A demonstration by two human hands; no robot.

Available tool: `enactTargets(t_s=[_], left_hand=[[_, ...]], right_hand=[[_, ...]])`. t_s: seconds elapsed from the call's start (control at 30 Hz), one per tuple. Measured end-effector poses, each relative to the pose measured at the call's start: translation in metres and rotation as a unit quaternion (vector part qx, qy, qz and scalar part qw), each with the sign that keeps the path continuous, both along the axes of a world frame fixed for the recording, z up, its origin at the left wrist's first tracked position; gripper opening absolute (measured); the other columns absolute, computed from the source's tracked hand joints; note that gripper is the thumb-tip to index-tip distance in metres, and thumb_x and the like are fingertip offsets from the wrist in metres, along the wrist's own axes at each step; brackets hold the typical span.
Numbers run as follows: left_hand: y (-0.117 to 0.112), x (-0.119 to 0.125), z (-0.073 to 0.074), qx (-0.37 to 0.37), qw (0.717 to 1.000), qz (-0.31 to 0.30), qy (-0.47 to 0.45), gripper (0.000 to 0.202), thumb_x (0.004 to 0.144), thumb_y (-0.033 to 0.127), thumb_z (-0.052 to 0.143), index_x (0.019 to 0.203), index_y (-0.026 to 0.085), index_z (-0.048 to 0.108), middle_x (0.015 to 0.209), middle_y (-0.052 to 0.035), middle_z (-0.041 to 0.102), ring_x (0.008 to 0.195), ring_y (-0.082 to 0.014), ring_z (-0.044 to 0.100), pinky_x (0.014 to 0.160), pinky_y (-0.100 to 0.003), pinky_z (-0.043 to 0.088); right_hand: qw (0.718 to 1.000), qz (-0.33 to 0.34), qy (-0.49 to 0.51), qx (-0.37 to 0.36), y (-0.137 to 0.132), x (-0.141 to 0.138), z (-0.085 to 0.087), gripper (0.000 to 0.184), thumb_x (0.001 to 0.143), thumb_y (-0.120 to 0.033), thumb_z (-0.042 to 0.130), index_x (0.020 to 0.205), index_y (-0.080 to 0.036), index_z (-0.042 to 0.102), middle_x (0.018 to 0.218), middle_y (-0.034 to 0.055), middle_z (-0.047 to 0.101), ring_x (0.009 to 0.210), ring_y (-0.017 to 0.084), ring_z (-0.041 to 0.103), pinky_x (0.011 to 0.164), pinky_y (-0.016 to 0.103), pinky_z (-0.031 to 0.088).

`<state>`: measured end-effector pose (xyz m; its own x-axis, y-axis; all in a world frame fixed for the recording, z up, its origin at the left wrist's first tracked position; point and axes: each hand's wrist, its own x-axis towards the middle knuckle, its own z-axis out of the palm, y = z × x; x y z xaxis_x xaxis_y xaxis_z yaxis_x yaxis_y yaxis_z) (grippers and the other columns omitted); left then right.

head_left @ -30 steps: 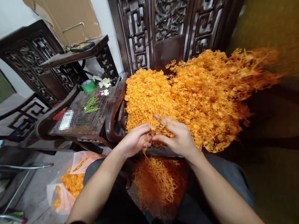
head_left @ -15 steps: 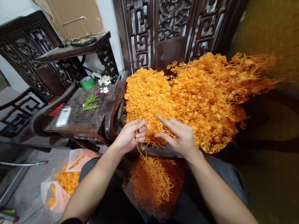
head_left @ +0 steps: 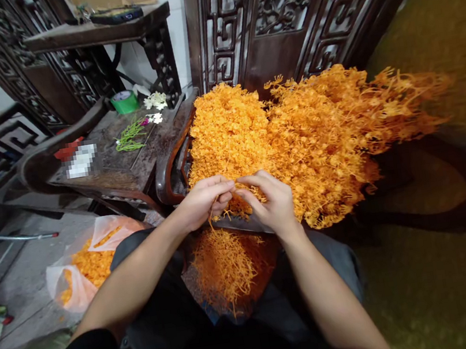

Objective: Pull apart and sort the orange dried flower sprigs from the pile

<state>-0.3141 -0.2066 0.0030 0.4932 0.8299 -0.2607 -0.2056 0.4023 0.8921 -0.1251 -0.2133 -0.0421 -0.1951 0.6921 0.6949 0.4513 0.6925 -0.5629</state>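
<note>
1. Both hands meet at the near edge of the big orange pile [head_left: 297,135] heaped on the chair [head_left: 170,166]. The left hand [head_left: 204,202] is curled tight, thumb and fingers pinched on a thin orange sprig [head_left: 221,214] that dangles a bit below.
2. The right hand [head_left: 272,201] is also narrow, fingertips pressed on the same sprig right beside the left, so they're pretty much touching.
3. Under the hands there's a smaller heap of loose strands [head_left: 224,263] sitting in the lap, and a plastic bag [head_left: 84,266] with more orange bits lies on the floor to the left.
4. The side table [head_left: 121,162] has a green tape roll [head_left: 124,102], some green stems [head_left: 129,138] and white flowers [head_left: 155,101], well apart from the hands.
5. What could go wrong, I reckon: the sprig looks tangled into the pile, so a hard tug might snap it or drag a clump off the seat edge.
6. The lap heap also looks loose enough that shifting a knee would probably spill strands on the floor.
</note>
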Motion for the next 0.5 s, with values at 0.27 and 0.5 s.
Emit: enactTargets(t_s=[0.27,0.5], left_hand=[[-0.002,0.01,0.001,0.034,0.999,0.021,0.032,0.033,0.088,0.034,0.066,0.064,0.018,0.049,0.06,0.0023,0.048,0.046,-0.0042,0.034,0.045,-0.024,0.021],[-0.005,-0.007,0.011,0.077,0.99,0.116,-0.01,0.027,0.08,0.021,0.062,0.058,0.019,0.046,0.051,0.0028,0.048,0.042,-0.0045,0.033,0.045,-0.025,0.02]], right_hand=[[0.994,-0.064,0.069,0.062,0.005,-0.009,-0.014,0.004,0.096,-0.024,0.066,0.092,-0.022,0.066,0.082,0.0048,0.07,0.075,0.02,0.064,0.071,0.036,0.052],[0.901,-0.303,0.311,0.001,0.039,0.057,-0.024,0.029,0.096,-0.05,0.064,0.085,-0.024,0.054,0.066,-0.0025,0.055,0.061,0.018,0.06,0.059,0.033,0.05]])
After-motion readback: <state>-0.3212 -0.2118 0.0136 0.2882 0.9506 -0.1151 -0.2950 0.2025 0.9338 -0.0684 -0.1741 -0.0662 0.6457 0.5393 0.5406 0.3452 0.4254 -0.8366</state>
